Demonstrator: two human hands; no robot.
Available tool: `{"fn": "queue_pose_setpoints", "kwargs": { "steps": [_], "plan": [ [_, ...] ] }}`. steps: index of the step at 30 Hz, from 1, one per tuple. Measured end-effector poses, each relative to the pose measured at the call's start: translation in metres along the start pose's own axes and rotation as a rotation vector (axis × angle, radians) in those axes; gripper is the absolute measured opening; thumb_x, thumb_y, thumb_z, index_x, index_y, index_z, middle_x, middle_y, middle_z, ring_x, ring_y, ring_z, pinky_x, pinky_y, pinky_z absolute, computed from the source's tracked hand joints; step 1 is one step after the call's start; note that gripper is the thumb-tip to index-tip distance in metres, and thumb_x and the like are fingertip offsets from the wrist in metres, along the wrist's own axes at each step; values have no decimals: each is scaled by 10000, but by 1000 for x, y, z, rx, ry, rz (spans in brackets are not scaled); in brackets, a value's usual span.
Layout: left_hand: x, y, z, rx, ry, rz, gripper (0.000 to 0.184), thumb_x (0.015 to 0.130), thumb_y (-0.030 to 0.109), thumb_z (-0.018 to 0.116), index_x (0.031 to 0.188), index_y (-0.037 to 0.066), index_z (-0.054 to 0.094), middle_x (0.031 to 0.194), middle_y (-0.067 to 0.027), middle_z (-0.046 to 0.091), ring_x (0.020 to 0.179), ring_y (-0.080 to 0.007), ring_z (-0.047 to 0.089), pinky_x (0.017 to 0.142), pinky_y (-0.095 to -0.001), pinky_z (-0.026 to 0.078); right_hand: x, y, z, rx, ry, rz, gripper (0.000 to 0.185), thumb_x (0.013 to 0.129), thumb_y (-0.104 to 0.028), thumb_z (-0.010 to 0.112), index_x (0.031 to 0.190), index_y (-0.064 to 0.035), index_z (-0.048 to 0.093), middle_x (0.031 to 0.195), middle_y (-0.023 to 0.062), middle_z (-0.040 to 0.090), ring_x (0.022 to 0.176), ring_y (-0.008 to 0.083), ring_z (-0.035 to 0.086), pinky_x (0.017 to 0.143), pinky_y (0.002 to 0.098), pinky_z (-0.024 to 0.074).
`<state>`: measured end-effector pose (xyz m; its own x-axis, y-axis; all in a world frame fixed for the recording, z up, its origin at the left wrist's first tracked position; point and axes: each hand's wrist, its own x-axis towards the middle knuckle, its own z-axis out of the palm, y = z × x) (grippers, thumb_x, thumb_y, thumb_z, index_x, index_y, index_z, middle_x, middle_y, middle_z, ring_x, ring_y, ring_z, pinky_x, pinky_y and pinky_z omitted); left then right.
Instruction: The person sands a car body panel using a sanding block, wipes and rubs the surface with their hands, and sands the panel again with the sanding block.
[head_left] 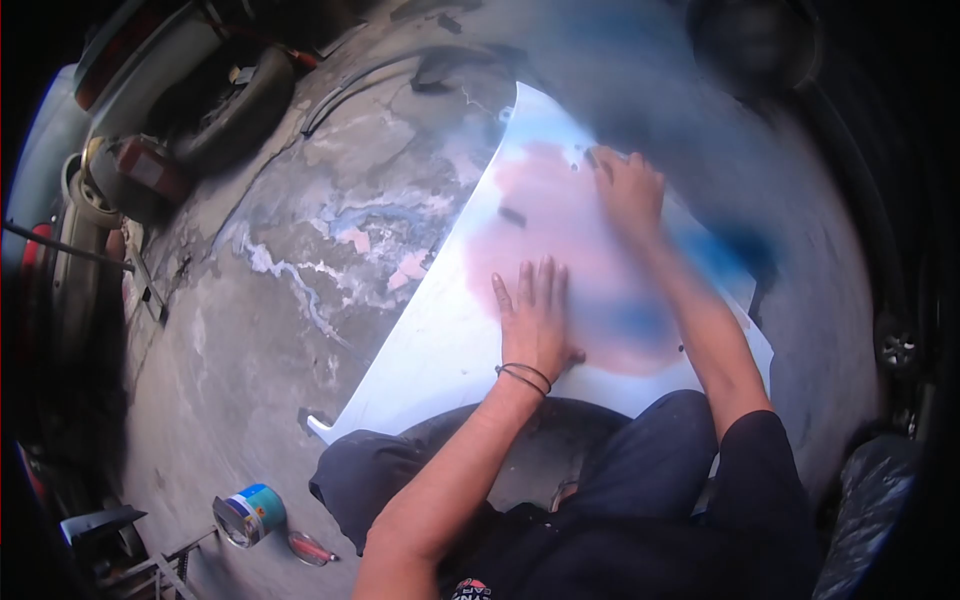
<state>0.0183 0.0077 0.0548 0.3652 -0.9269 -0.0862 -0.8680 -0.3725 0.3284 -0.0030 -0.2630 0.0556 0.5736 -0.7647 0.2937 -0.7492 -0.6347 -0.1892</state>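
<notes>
Stained concrete floor [250, 330]; on pink-patched white panel [430, 340], left hand [535, 325] spread, right hand [632, 195] curled, grip unclear.

Panel [430, 340] smooth, semi-gloss white, prob. painted metal; pink/blue patches matt. Floor [230, 370] rough concrete, matt w/ flaky stains. Trousers [650, 455] dark matt cloth.

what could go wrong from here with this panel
The right hand works close to the panel's edge, so its fingers might slip over and get scraped.
The left hand lies flat on the pink patch; if that is soft, which I can't tell, it may mark.
The tin stands near a knee and could get knocked.
</notes>
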Motion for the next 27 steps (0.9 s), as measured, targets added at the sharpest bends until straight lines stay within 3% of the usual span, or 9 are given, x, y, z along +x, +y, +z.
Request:
{"fn": "queue_pose_setpoints", "kwargs": {
  "steps": [5,7,10,14,16,20,23,25,27],
  "plan": [
    [1,5,-3,42,-24,-13,1304,644,558,936,1669,39,319,1737,-164,309,1607,-416,266,1277,-735,134,8,-14,24,-159,-42,41,377,1012,-295,630,1377,-235,703,1277,199,667,1201,391,631,1071,560,438],
    [2,5,-2,40,-26,-16,1311,636,549,944,1668,35,319,1735,-171,308,1606,-418,266,1278,-732,134,-11,-10,22,-174,35,-154,379,1013,-309,628,1379,-240,698,1293,204,665,1210,398,628,1067,569,445],
    [3,7,1,41,-10,-21,1322,623,531,957,1666,28,319,1734,-181,307,1604,-426,267,1280,-729,135,7,10,2,-13,-14,88,388,1010,-303,634,1391,-241,676,1290,219,659,1214,412,622,1063,577,445],
    [2,13,4,54,-14,-42,1327,621,524,957,1667,18,315,1733,-188,305,1601,-443,265,1280,-727,136,-6,-1,2,-120,-53,99,387,1015,-306,638,1393,-235,684,1293,212,660,1241,405,615,1069,577,440],
    [5,12,1,54,-21,-41,1329,621,520,957,1668,16,311,1732,-189,306,1601,-446,263,1279,-729,137,-30,-8,0,-98,-127,-94,382,1033,-290,619,1404,-231,692,1318,193,662,1267,392,606,1102,589,413],
    [3,10,2,51,-23,-23,1336,618,516,959,1669,11,307,1733,-193,305,1600,-453,262,1274,-736,138,-6,3,-20,-89,-43,-51,386,1045,-271,606,1419,-234,694,1354,161,665,1304,378,592,1124,589,393],
    [0,9,1,33,-19,-19,1336,619,514,959,1671,14,305,1733,-198,307,1602,-453,263,1270,-741,138,2,42,-21,130,-158,23,410,1051,-234,593,1452,-241,682,1422,158,651,1351,380,569,1181,604,341],
    [-1,6,-1,1,-5,-6,1334,621,515,959,1672,17,304,1735,-199,305,1604,-450,264,1269,-741,138,-15,71,-33,165,-174,-235,405,1068,-240,576,1459,-238,685,1491,154,625,1412,383,530,1232,618,282],
    [-1,3,-1,-15,10,5,1333,623,515,958,1673,20,303,1737,-201,303,1606,-447,264,1268,-742,138,-26,85,-61,281,-287,-175,410,1072,-253,571,1466,-236,680,1502,152,620,1417,387,522,1246,621,262]
  ]
}}
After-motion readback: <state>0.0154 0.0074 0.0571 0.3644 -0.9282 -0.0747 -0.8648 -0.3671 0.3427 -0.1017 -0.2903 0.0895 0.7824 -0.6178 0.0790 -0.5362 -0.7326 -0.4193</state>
